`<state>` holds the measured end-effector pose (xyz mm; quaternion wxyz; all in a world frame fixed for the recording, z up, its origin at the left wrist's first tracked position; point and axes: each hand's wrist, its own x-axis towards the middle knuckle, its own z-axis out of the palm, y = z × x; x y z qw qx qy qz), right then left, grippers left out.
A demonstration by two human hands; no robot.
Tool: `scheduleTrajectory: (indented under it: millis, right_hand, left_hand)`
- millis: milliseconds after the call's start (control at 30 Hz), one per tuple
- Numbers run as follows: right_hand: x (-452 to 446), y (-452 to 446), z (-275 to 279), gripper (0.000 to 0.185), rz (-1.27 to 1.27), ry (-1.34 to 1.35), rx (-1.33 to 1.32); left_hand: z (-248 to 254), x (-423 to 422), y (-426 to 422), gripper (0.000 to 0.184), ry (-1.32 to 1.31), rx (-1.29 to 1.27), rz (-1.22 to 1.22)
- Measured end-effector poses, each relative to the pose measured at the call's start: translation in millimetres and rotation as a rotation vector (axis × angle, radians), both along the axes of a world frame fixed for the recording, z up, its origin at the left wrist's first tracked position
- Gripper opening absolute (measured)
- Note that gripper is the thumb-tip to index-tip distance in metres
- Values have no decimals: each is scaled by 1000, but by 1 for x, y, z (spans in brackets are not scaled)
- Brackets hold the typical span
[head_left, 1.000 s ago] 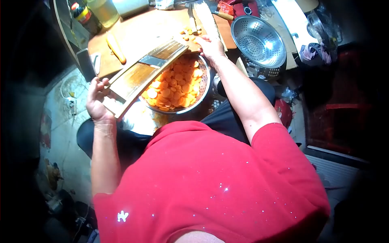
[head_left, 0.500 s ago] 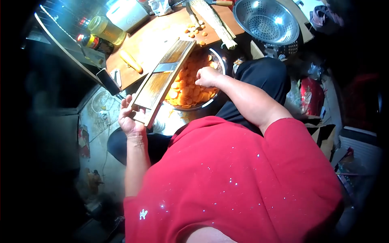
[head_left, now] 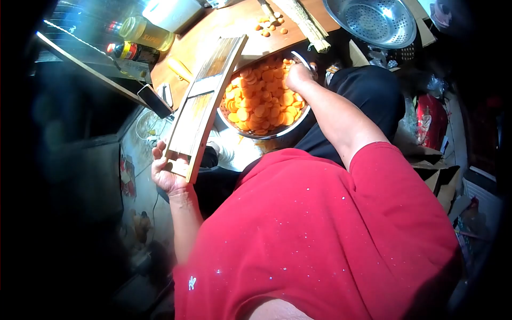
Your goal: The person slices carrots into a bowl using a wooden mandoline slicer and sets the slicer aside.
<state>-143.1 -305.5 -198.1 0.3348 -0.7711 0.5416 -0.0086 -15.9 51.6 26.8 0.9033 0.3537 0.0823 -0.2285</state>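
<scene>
My left hand (head_left: pixel 170 175) grips the lower end of a wooden mandoline slicer (head_left: pixel 191 125), its fingers round the frame. The slicer slants up to the right, its metal blade plate (head_left: pixel 204 86) near the middle and its far end over the table edge. Beside it stands a metal bowl (head_left: pixel 265 136) heaped with round orange carrot slices (head_left: pixel 261 101). My right hand (head_left: pixel 300 78) is at the bowl's right side, over the slices and close to the rim. Its fingers are curled, and whatever they hold is hidden.
On the wooden table (head_left: pixel 213 24) are loose carrot slices (head_left: pixel 266 33), a yellow-handled tool (head_left: pixel 180 69), bottles (head_left: pixel 140 52) and a white container (head_left: pixel 170 15). A bundle of dry stalks (head_left: pixel 306 26) lies near a steel colander (head_left: pixel 373 24). A phone (head_left: pixel 154 101) rests at the left edge.
My right hand has moved from above the middle of the slices toward the bowl's right rim. The slicer has tipped away, its far end farther left of the bowl, uncovering more slices. The view has shifted.
</scene>
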Motion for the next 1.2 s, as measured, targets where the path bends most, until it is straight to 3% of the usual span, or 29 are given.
scheduleTrajectory:
  millis: [33,167,400,500,600,667,700,767,867,933,1033,1100,1133,1200]
  right_hand:
    - [-1,-5,-5,39,-65,-71,72]
    - [-6,0,66,42,94,62,-24]
    - [15,-21,51,42,239,190,101]
    - [22,-22,34,36,322,182,-57]
    - [22,-22,53,24,415,178,-128]
    - [25,-24,72,23,271,87,-92]
    - [28,-32,73,35,143,-18,-81]
    - [31,-48,75,44,-135,-372,-92]
    - [48,-66,40,49,-320,-586,-188]
    - [43,-37,73,48,-97,-431,-79]
    - [52,-3,41,47,322,-248,-88]
    - [48,22,70,47,404,-119,-171]
    - [51,27,80,50,444,-39,-57]
    - [54,39,74,51,513,-31,-61]
  left_hand:
    - [1,0,4,38,-17,5,-6]
    - [0,-1,14,39,-31,17,-27]
    - [15,-2,16,37,-60,91,5]
    - [35,-5,18,35,-77,86,-44]
    - [44,0,39,36,-123,70,-104]
    - [52,2,50,37,-112,49,-143]
    - [51,3,56,39,-109,18,-142]
    - [49,5,63,39,-77,21,-109]
    - [38,5,64,39,-66,-33,-174]
    - [29,7,66,39,-57,6,-107]
    - [30,-1,59,38,-62,33,-82]
    - [29,0,57,36,-73,58,-80]
    - [27,2,57,36,-83,67,-83]
    - [24,3,58,35,-94,56,-72]
